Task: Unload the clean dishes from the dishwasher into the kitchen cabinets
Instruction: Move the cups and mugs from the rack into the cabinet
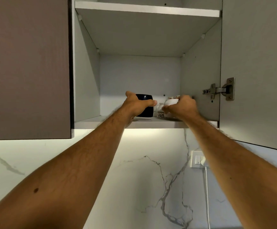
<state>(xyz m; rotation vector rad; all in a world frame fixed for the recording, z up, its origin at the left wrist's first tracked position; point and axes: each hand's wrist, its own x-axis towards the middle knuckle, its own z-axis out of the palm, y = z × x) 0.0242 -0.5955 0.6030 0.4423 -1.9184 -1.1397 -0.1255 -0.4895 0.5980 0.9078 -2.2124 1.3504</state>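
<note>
The open wall cabinet (144,71) fills the upper part of the view, with its door (256,71) swung to the right and a marble wall (142,179) below it. Both arms reach up to the lowest shelf (151,123). The left hand (137,104) is wrapped around a dark mug (146,107), thumb on one side and fingers on the other, and the mug seems to stand on the shelf near the front edge. The right hand (182,105) is curled over a white cup (170,103), which sits on or just above other small cups (160,114) at the right of the shelf; I cannot tell if it already rests on them. So the clean dishes in view are inside the cabinet, and the step looks like setting them down. The risk, in my judgement, is on the right side: the small cups stand very close together, and if the white cup is released while tilted, it can slide and knock the patterned ones. The dark mug is also close to the shelf edge, so a careless pull of the left hand could drag it forward and let it fall.
</note>
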